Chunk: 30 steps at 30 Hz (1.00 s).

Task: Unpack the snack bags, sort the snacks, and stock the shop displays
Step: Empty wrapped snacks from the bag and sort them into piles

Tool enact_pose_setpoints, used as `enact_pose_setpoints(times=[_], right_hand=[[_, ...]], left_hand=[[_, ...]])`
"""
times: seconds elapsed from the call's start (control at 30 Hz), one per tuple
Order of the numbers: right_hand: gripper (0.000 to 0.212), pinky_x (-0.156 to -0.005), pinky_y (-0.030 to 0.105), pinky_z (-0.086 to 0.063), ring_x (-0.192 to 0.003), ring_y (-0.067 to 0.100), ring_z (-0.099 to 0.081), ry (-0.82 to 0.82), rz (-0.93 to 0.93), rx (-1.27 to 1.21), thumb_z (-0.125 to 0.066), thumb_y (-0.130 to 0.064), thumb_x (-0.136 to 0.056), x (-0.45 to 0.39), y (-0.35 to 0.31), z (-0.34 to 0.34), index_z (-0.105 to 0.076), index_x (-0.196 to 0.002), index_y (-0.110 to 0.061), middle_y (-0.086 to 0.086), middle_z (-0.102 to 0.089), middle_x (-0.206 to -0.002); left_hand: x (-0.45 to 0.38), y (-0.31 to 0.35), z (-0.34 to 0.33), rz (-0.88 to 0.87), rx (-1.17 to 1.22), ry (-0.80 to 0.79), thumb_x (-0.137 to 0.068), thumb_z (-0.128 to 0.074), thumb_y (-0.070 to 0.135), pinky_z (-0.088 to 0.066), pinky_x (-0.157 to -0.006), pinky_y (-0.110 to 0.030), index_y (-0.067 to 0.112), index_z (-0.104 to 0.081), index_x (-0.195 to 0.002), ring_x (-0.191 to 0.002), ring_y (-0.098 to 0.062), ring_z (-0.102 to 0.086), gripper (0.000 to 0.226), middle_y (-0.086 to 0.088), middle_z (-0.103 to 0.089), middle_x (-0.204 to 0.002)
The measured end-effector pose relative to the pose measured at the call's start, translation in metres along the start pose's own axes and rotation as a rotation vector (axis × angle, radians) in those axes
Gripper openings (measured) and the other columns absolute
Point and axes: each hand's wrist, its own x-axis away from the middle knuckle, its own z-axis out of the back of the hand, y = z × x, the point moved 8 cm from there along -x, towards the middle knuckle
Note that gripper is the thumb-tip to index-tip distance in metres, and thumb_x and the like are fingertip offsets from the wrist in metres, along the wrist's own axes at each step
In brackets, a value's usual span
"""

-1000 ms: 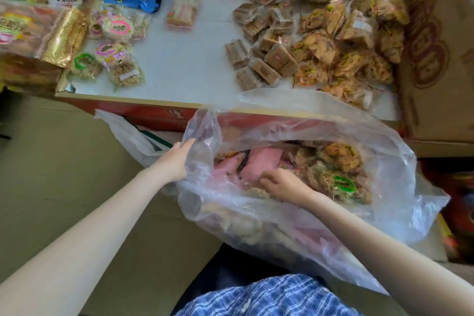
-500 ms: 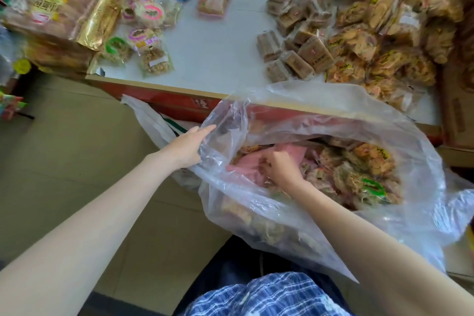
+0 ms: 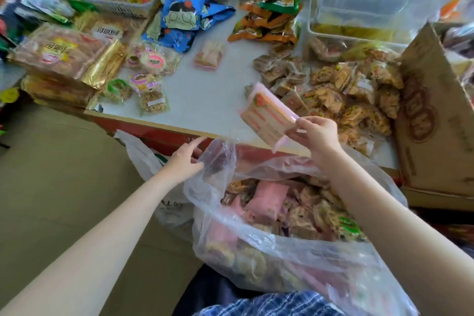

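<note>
Far left on my desk (image 3: 205, 95) lie gold-wrapped cake packs (image 3: 61, 55), with small round snack packets (image 3: 151, 90) just beside them. My left grip (image 3: 186, 159) has its thumb and fingers pinching the rim of the clear plastic bag (image 3: 269, 259), which sits near me, full of mixed snacks. My right grip (image 3: 316, 133) pinches a pink wafer pack (image 3: 268, 119) by its end, above the desk's near edge. A heap of brown snack packets (image 3: 341, 95) lies far right, beside a cardboard box (image 3: 436, 120).
</note>
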Motion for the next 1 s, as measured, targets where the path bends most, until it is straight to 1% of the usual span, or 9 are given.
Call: enact_pose_setpoints(times=[0.23,0.37,0.43,0.5,0.6,0.67,0.73,0.83,1.0], right_hand=[[0.013,-0.05,0.033,-0.056,-0.048,0.025,-0.061,0.032,-0.365,-0.44,-0.047,0.016,-0.088,-0.071,0.034,-0.119,-0.049,-0.084,0.004,0.019,-0.05,-0.082],[0.03,-0.032,0.031,-0.048,-0.08,0.034,-0.064,0.041,-0.338,-0.558,-0.034,0.018,-0.09,-0.132,0.026,-0.188,-0.047,-0.117,0.013,0.023,-0.048,-0.113],[0.043,-0.038,0.023,-0.048,-0.054,0.025,-0.064,-0.006,-0.285,-0.555,-0.034,0.015,-0.092,-0.151,0.011,-0.212,-0.034,-0.135,0.013,0.025,-0.05,-0.115],[0.044,-0.054,0.024,-0.054,-0.059,0.018,-0.067,-0.04,-0.23,-0.548,-0.033,0.005,-0.097,-0.156,0.004,-0.227,-0.026,-0.14,0.011,0.024,-0.044,-0.132],[0.041,-0.048,0.029,-0.056,-0.114,0.031,-0.057,-0.08,-0.376,-0.45,-0.034,0.0,-0.098,-0.139,0.028,-0.224,-0.03,-0.139,0.006,0.022,-0.037,-0.143],[0.034,-0.046,0.029,-0.056,-0.104,0.034,-0.061,-0.139,-0.457,-0.355,-0.037,0.0,-0.098,-0.119,0.037,-0.213,-0.04,-0.131,0.008,0.024,-0.045,-0.136],[0.031,-0.059,0.03,-0.057,-0.082,0.029,-0.063,-0.217,-0.433,-0.232,-0.038,-0.001,-0.098,-0.099,0.031,-0.198,-0.044,-0.128,0.009,0.025,-0.052,-0.129],[0.027,-0.076,0.031,-0.055,-0.079,0.026,-0.063,-0.316,-0.3,0.035,-0.041,0.0,-0.097,-0.066,0.016,-0.159,-0.049,-0.122,0.008,0.02,-0.063,-0.106],[0.015,-0.057,0.015,-0.052,-0.065,0.003,-0.066,-0.485,0.027,0.581,-0.053,-0.001,-0.093,-0.003,0.037,-0.086,-0.061,-0.105,0.001,0.005,-0.067,-0.086]], left_hand=[[-0.033,-0.017,0.01,0.053,0.114,-0.096,-0.088,-0.054,0.008,-0.039,-0.068,-0.017,0.032,-0.028,-0.145,-0.091,-0.018,-0.059,0.067,-0.003,-0.05,-0.12],[-0.051,-0.027,0.028,0.046,0.153,-0.11,-0.088,-0.05,0.006,-0.038,-0.062,-0.012,0.036,-0.029,-0.143,-0.067,-0.004,-0.054,0.066,-0.001,-0.052,-0.119],[-0.058,-0.031,0.034,0.04,0.145,-0.113,-0.089,-0.048,0.006,-0.038,-0.067,-0.015,0.039,-0.03,-0.142,-0.06,0.0,-0.05,0.065,0.002,-0.052,-0.116],[-0.064,-0.035,0.037,0.039,0.141,-0.121,-0.089,-0.047,0.007,-0.037,-0.07,-0.017,0.04,-0.03,-0.142,-0.059,0.001,-0.049,0.065,0.004,-0.052,-0.115],[-0.069,-0.043,0.035,0.058,0.139,-0.159,-0.089,-0.047,0.007,-0.038,-0.061,-0.015,0.04,-0.03,-0.141,-0.055,0.001,-0.048,0.064,0.004,-0.052,-0.115],[-0.069,-0.046,0.029,0.058,0.127,-0.199,-0.09,-0.047,0.009,-0.038,-0.06,-0.014,0.039,-0.031,-0.142,-0.062,-0.001,-0.05,0.062,0.002,-0.051,-0.117],[-0.068,-0.043,0.022,0.05,0.118,-0.226,-0.091,-0.048,0.012,-0.039,-0.065,-0.016,0.038,-0.031,-0.142,-0.073,-0.007,-0.053,0.06,0.001,-0.052,-0.118],[-0.064,-0.033,0.009,0.03,0.15,-0.238,-0.093,-0.053,0.025,-0.046,-0.084,-0.027,0.04,-0.033,-0.138,-0.093,-0.016,-0.058,0.051,0.0,-0.054,-0.118],[-0.032,-0.021,-0.027,-0.027,0.057,-0.385,-0.088,-0.063,0.027,-0.04,-0.077,-0.026,0.026,-0.036,-0.113,-0.101,-0.015,-0.051,0.037,0.003,-0.045,-0.121]])
